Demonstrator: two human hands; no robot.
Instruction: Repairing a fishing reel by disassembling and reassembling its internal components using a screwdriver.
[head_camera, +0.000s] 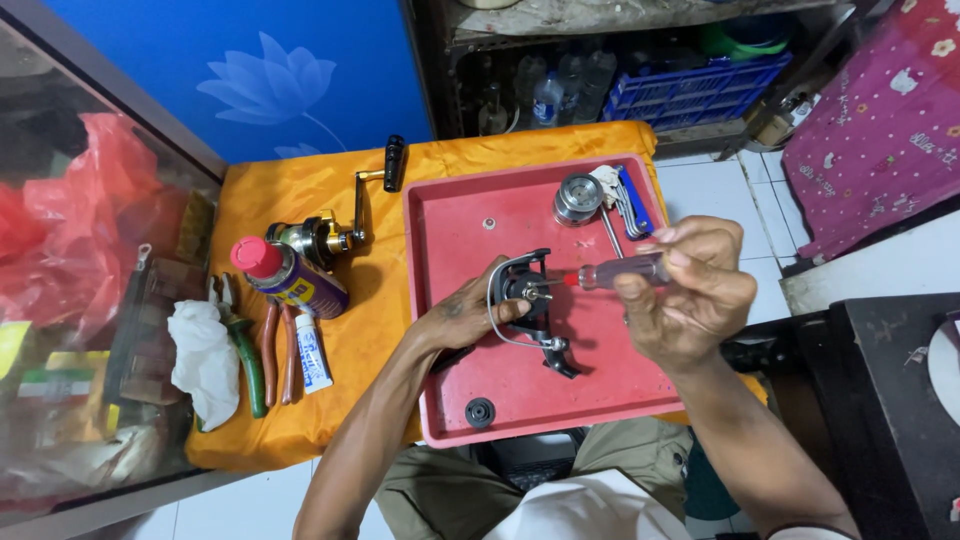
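Red tray (450, 225) on orange cloth (300, 190); left hand (465, 310) grips reel body (527, 300) — right hand (690, 285) clasps screwdriver (610, 272)

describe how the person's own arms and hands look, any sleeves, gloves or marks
Both arms are bare from the bottom of the picture to the fingers: no sleeves or gloves, and no watch or ring shows. The left hand has a small dark mark on its back, perhaps a tattoo, too small to read. The right hand shows no markings. Both forearms look lean.

Orange-clothed table (370, 330) carries red tray (460, 250), spray can (288, 277), gold reel (318, 238), pliers (276, 350), tube (312, 352), rag (205, 358).
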